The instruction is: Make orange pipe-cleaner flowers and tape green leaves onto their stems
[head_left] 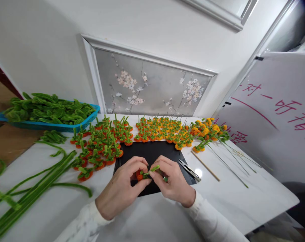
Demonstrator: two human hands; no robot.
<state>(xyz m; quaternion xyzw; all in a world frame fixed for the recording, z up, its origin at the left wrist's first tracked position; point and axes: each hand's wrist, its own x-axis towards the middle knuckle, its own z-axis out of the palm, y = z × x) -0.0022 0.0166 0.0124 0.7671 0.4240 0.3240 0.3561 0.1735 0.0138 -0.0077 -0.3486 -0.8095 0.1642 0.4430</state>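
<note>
Lower centre, left hand (123,185) grips a fuzzy orange flower (139,175), right hand (173,179) pinching its fuzzy green stem (155,167)!

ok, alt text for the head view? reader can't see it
Two bare hands hold a small orange flower with a green stem over a black mat on a white table. Many orange and yellow flowers line its far and left sides; a blue basket of fuzzy green leaves sits back left, metal snips at the mat's right edge.
</note>
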